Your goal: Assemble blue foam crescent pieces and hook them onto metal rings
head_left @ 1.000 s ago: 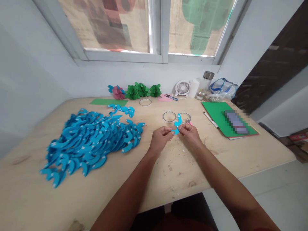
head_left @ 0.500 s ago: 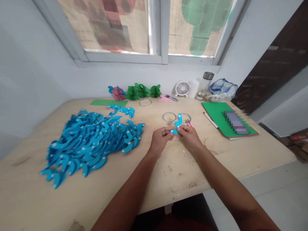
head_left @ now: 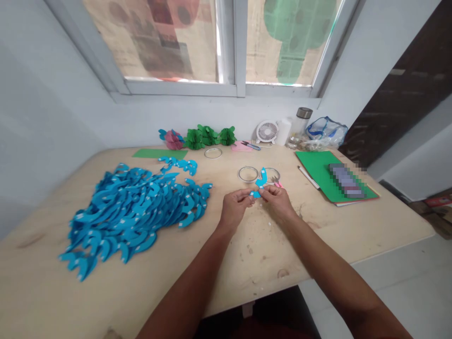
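Observation:
Between my two hands, above the table [head_left: 226, 263], is a curved blue paper piece [head_left: 262, 177] with small white patches on it. My left hand [head_left: 236, 207] pinches its lower left end between thumb and fingers. At its middle, the thumb and fingers of my right hand [head_left: 277, 199] are closed on it. Its upper arm sticks up past my right fingertips. Just behind it lie two metal rings, one to the left [head_left: 248, 173] and one partly hidden [head_left: 274, 172]. Pink-handled scissors [head_left: 277, 182] rest by my right hand.
A big heap of blue curved pieces [head_left: 137, 202] covers the table's left side. Green paper figures [head_left: 208, 135], a small white fan [head_left: 267, 132] and a glass bottle [head_left: 298, 127] stand along the wall. At the right lie a pen [head_left: 308, 178], green sheets [head_left: 318, 174] and a blurred-out phone [head_left: 346, 180].
The view has shifted very slightly. Both hands keep their pinch on the blue paper piece in nearly the same place.

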A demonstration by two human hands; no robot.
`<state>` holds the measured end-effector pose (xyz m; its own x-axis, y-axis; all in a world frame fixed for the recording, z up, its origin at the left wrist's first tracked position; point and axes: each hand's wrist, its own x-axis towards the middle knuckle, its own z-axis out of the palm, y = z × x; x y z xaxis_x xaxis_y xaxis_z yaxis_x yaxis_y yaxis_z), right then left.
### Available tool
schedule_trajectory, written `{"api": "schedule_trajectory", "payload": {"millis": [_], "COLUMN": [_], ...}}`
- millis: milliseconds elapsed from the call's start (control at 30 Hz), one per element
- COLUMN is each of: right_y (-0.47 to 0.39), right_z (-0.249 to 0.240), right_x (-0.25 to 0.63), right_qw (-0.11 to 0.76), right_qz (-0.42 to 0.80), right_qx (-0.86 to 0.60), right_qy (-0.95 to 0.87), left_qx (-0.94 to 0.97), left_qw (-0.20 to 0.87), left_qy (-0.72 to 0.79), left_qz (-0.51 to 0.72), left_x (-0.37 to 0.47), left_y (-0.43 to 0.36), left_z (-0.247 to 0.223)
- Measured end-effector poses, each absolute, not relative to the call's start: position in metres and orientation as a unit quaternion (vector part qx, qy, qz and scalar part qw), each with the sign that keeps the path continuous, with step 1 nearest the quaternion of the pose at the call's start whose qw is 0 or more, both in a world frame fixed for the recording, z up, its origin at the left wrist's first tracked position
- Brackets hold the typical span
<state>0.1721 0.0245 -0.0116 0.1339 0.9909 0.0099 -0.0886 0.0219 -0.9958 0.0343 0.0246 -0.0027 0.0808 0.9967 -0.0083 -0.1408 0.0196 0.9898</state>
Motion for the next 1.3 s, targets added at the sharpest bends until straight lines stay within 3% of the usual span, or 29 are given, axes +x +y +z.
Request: {"api": "schedule_trajectory", "payload": {"millis": [1300], "right_y": [0.026], "right_z": [-0.021], "right_x": [0.17], "right_qw": [0.555], "right_qz": [0.448], "right_qx": [-0.529], "right_qy": [-0.459], "left_qx": [0.498], "left_qw": [0.528], "left_qy": [0.478], "left_qz": [0.495], "left_x": [0.036], "left_y": [0.023], "left_z": [-0.004]}}
